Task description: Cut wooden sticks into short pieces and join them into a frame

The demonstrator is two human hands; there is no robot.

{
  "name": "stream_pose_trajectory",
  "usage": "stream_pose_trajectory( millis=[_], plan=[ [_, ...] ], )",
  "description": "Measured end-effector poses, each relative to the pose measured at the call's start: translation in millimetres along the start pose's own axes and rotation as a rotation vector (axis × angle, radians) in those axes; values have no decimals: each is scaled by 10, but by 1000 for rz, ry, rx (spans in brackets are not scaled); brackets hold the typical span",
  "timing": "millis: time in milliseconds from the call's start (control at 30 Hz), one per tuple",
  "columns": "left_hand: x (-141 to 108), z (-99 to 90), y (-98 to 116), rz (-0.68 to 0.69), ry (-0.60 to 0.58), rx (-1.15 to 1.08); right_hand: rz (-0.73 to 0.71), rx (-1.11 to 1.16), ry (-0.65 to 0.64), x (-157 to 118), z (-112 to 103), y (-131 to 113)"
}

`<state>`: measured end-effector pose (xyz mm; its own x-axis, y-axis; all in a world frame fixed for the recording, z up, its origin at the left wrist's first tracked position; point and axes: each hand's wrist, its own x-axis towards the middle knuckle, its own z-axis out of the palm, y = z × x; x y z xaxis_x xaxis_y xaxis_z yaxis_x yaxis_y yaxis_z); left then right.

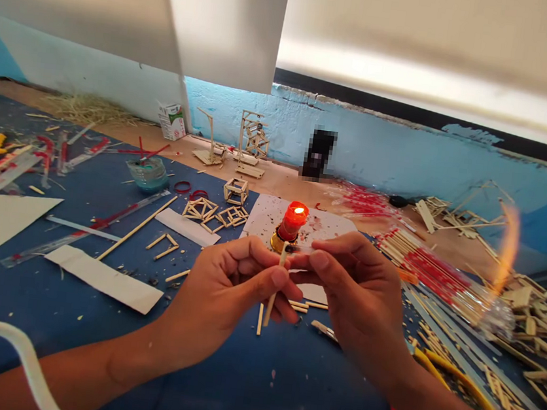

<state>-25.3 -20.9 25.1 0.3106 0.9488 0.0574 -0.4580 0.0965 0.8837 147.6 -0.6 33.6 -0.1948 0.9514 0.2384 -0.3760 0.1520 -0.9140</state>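
Observation:
My left hand [240, 277] is closed in a pinch around a short wooden stick [270, 307], which it holds nearly upright. My right hand [360, 287] is closed on a thin translucent stick [302, 250]; its blackened tip meets or nearly meets the top of the wooden stick. Much of the translucent stick is hidden by my fingers. Just beyond both hands burns a red candle [295, 219] on a gold base, standing on a white sheet [335, 222] specked with dark bits. Several cut sticks lie beneath the hands, and a brush [324, 330] is by my right wrist.
Small wooden frames [200, 210] and a glass bowl [147, 175] sit to the left. A white paper strip [107, 279] lies nearer. Bundled sticks in plastic [436, 273], a yellow-handled tool [464, 388] and more wooden frames [545, 315] crowd the right. Wooden models [251, 143] stand behind.

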Motion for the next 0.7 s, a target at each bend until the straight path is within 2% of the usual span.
stream_pose_trajectory(
  millis=[133, 467, 700],
  plan=[
    [9, 9, 4, 6, -25, -12, -79, -105, 49, -30, 2, 3],
    [17, 6, -21, -13, -45, -33, -293, -172, -17, -30, 5, -4],
    [37, 1, -10, -17, -63, -44, -396, -274, -12, -17, -18, 44]
  ],
)
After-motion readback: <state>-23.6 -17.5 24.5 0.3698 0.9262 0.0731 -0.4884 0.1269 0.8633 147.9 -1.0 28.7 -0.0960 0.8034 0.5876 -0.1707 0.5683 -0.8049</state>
